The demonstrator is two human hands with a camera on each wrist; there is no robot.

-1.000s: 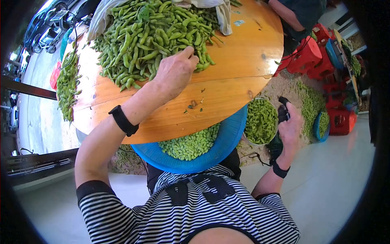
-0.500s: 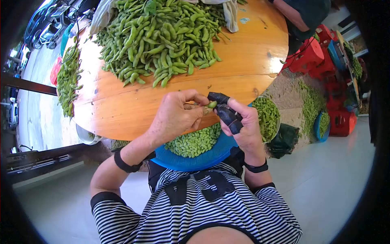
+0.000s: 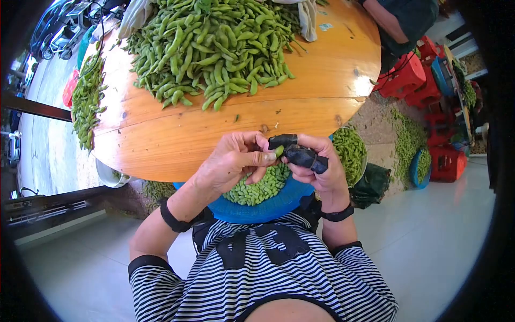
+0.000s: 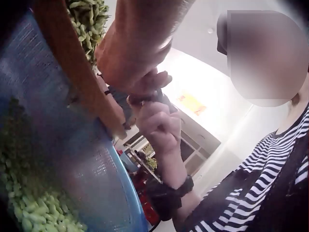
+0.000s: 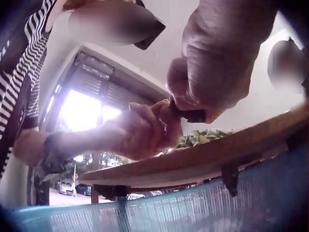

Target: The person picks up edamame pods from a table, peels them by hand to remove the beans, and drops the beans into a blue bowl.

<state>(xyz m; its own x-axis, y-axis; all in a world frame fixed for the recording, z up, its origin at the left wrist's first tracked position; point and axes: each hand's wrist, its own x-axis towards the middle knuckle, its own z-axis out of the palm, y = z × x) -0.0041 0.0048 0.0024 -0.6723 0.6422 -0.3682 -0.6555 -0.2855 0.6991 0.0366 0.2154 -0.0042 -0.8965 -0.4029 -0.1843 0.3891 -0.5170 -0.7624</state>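
Note:
Over the blue basket (image 3: 257, 212), my left hand (image 3: 233, 158) pinches a green soybean pod (image 3: 279, 151) between thumb and fingers. Black wrappings cover the thumb and a finger of my right hand (image 3: 324, 166), which grips the same pod from the other side. The two hands meet at the pod, close to the table's near edge. Shelled green beans (image 3: 257, 188) lie in the basket below. A big heap of pods (image 3: 214, 53) covers the far part of the wooden table (image 3: 188, 134). In the right wrist view the left hand (image 5: 140, 130) reaches the right fingers.
A bowl of pods or hulls (image 3: 348, 153) stands to the right, beside a dark green bag (image 3: 371, 185). More pods (image 3: 88, 107) lie along the table's left side. Red stools (image 3: 402, 75) and scattered hulls (image 3: 405, 137) are at the right. Another person's arm (image 3: 386, 21) is across the table.
My left hand has come back from the heap with a pod, and my right hand has swung in from beside the bowl to meet it. Both now hold the pod over the basket.

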